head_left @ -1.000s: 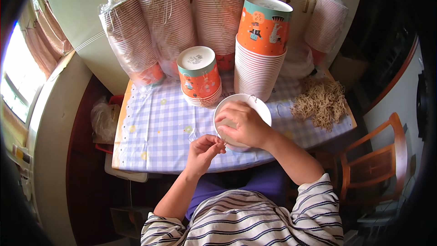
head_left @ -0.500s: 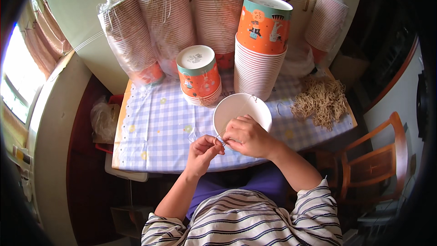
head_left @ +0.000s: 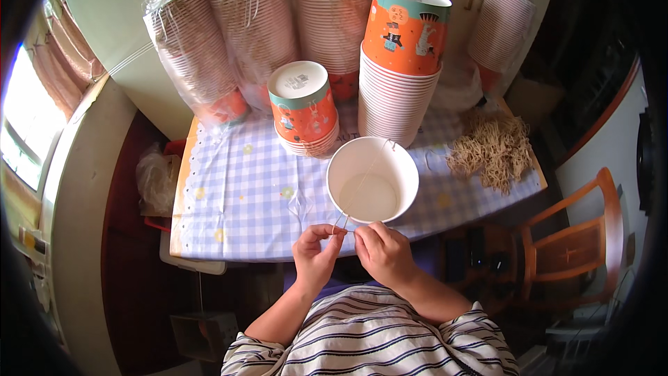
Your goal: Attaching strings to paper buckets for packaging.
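An open paper bucket point(head_left: 372, 157) with a white inside stands near the table's front edge. A thin string point(head_left: 362, 179) runs across its mouth, from the far rim to the near rim. Just below the near rim, my left hand point(head_left: 314, 256) is closed, pinching the string end between thumb and fingers. Close beside it on the right, my right hand point(head_left: 387, 254) is also closed in a pinch on the string, with a short length showing between the fingertips. The exact knot or loop at the fingers is too small to make out.
A short stack of upturned orange buckets point(head_left: 303, 108) and a taller stack point(head_left: 400, 97) stand behind. Bagged bucket stacks point(head_left: 254, 28) line the back. A pile of tan strings point(head_left: 492, 153) lies at right on the checked tablecloth point(head_left: 250, 195). A wooden chair point(head_left: 567, 251) stands right.
My right hand has come back from over the bucket toward me, uncovering the bucket's inside. My left hand has shifted slightly nearer to me, and the string still runs to the fingers.
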Demonstrator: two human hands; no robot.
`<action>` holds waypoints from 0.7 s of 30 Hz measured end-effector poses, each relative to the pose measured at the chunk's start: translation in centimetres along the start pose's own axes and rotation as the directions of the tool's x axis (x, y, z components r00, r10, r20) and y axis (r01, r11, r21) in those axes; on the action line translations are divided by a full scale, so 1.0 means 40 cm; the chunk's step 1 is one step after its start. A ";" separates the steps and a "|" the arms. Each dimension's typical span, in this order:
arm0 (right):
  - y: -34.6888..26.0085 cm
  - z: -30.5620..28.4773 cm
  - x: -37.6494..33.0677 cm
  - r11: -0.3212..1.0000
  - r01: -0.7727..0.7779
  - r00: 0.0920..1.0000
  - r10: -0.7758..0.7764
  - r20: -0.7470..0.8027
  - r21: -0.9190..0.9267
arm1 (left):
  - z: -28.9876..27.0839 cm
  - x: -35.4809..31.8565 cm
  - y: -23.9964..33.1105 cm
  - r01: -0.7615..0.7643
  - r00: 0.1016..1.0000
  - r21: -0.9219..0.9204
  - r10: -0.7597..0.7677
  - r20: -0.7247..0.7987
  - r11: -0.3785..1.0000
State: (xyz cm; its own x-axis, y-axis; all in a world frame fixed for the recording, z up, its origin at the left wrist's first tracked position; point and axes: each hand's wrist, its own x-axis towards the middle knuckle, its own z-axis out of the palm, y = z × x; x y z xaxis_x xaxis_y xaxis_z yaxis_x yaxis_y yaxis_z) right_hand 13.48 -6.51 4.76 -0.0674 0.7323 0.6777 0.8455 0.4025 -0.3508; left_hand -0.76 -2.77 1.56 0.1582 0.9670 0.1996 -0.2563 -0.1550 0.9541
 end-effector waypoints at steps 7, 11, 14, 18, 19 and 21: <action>0.024 0.062 -0.032 0.995 -0.084 0.995 0.087 -0.053 0.052 | 0.005 0.004 -0.004 0.494 0.853 -0.631 -0.474 0.218 0.599; 0.025 0.065 -0.026 0.784 -0.356 0.930 0.348 0.115 0.509 | -0.006 0.005 -0.013 0.526 0.830 -0.665 -0.491 0.264 0.531; 0.038 0.076 -0.035 0.429 -0.494 0.848 0.428 0.312 0.756 | -0.011 0.005 -0.014 0.531 0.826 -0.673 -0.490 0.278 0.515; 0.033 0.074 -0.037 0.115 -0.528 0.779 0.462 0.425 0.842 | -0.008 0.007 -0.005 0.505 0.845 -0.664 -0.471 0.251 0.552; 0.034 0.075 -0.039 0.113 -0.529 0.778 0.461 0.427 0.841 | -0.007 0.006 -0.004 0.506 0.844 -0.658 -0.478 0.244 0.558; 0.036 0.077 -0.039 -0.111 -0.549 0.708 0.465 0.532 0.828 | -0.007 0.004 -0.001 0.502 0.846 -0.652 -0.480 0.232 0.569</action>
State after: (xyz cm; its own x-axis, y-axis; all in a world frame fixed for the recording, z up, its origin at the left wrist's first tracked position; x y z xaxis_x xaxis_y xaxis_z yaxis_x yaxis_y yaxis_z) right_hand 13.16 -5.38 1.19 0.0636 0.9976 -0.0269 -0.4954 0.0082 -0.8686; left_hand -0.97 -2.55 1.49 0.4781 0.8455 -0.2378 -0.6879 0.5289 0.4971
